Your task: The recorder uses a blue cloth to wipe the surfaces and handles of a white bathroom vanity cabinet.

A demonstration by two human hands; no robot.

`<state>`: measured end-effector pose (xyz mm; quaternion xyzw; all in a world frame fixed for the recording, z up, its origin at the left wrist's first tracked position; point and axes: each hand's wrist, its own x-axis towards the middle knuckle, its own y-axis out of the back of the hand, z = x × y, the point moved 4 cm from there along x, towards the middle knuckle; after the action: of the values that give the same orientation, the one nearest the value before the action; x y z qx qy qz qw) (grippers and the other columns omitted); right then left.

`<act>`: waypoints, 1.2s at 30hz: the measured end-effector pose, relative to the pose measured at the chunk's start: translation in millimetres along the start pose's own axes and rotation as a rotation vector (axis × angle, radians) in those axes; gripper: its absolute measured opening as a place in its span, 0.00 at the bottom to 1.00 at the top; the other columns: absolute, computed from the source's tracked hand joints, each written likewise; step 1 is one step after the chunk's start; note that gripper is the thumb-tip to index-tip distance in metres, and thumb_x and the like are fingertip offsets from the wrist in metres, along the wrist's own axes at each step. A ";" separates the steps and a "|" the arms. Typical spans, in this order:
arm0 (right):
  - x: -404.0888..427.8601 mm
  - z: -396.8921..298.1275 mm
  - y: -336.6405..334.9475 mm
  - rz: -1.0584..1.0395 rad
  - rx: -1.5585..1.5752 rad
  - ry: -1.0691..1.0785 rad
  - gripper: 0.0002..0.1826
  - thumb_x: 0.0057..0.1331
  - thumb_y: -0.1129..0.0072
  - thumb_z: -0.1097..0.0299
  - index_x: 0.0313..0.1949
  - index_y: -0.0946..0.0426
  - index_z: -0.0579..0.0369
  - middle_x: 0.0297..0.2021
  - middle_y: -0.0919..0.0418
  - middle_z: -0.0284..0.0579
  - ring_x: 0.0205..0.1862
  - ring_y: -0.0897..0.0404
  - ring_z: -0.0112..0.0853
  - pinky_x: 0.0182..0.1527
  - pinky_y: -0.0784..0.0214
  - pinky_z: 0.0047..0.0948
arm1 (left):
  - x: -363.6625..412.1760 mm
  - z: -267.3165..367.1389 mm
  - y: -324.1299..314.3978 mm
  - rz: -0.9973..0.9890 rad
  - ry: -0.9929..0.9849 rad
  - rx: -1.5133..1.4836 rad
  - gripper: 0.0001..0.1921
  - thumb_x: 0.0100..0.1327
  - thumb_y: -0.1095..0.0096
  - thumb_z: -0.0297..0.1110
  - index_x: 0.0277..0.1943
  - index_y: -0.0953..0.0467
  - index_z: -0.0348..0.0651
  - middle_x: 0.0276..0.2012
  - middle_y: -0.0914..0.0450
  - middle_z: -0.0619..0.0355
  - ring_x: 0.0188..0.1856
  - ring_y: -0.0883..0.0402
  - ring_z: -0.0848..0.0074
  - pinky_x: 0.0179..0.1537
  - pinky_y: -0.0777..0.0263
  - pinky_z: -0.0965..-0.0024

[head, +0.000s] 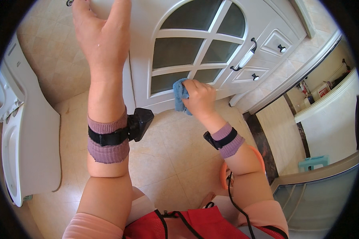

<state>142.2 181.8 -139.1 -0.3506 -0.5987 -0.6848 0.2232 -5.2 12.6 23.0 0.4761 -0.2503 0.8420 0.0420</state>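
Note:
My right hand [199, 97] is closed on a blue cloth [179, 94], which lies against the lower frame of a white cabinet door [160, 104] with arched glass panes. Left of that door, my left hand [103, 33] reaches up to the top edge of the view, thumb spread from the fingers; the fingertips are cut off, so its grip does not show. A white and black door handle [243, 59] is up and to the right of my right hand. Two small drawers with round knobs [281, 48] sit further right.
A white toilet [39, 143] stands at the left on the tiled floor [155, 155]. Near my right forearm is an orange basin [223, 176], partly hidden. On the right are a doorway with a dark threshold [261, 149], a teal stool [314, 162] and a glass-panelled door [320, 200].

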 end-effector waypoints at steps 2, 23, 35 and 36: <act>4.2 4.5 6.4 0.043 -0.037 -0.004 0.17 0.45 0.28 0.73 0.37 0.20 0.51 0.29 0.17 0.44 0.30 0.17 0.46 0.32 0.25 0.42 | -0.7 5.2 0.0 -0.015 0.060 -0.049 0.27 0.68 0.44 0.19 0.68 0.39 0.28 0.58 0.26 0.45 0.60 0.26 0.68 0.61 0.31 0.69; -12.7 49.5 -0.4 0.369 0.246 -0.242 0.17 0.57 0.31 0.69 0.46 0.23 0.53 0.36 0.17 0.50 0.35 0.17 0.51 0.37 0.25 0.46 | -17.3 -6.9 -13.2 0.072 -0.620 0.750 0.35 0.59 0.29 0.44 0.68 0.29 0.44 0.64 0.28 0.38 0.72 0.37 0.46 0.68 0.42 0.49; -21.6 109.3 24.0 0.404 0.007 -0.372 0.15 0.53 0.26 0.64 0.35 0.24 0.49 0.24 0.20 0.46 0.28 0.19 0.49 0.29 0.28 0.45 | -52.6 0.5 -38.7 -0.094 -0.533 0.957 0.33 0.62 0.31 0.47 0.70 0.28 0.55 0.79 0.50 0.45 0.81 0.61 0.48 0.77 0.69 0.43; -20.5 104.9 18.1 0.450 0.059 -0.447 0.14 0.53 0.26 0.65 0.34 0.25 0.49 0.24 0.20 0.46 0.28 0.19 0.49 0.29 0.28 0.45 | -59.8 1.3 -45.8 -0.122 -0.522 0.895 0.31 0.61 0.31 0.44 0.68 0.26 0.56 0.79 0.50 0.48 0.82 0.62 0.49 0.77 0.73 0.43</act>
<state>191.1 278.6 -138.5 -0.6095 -0.5598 -0.5066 0.2420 42.5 62.0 -8.2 0.6554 0.1600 0.7157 -0.1804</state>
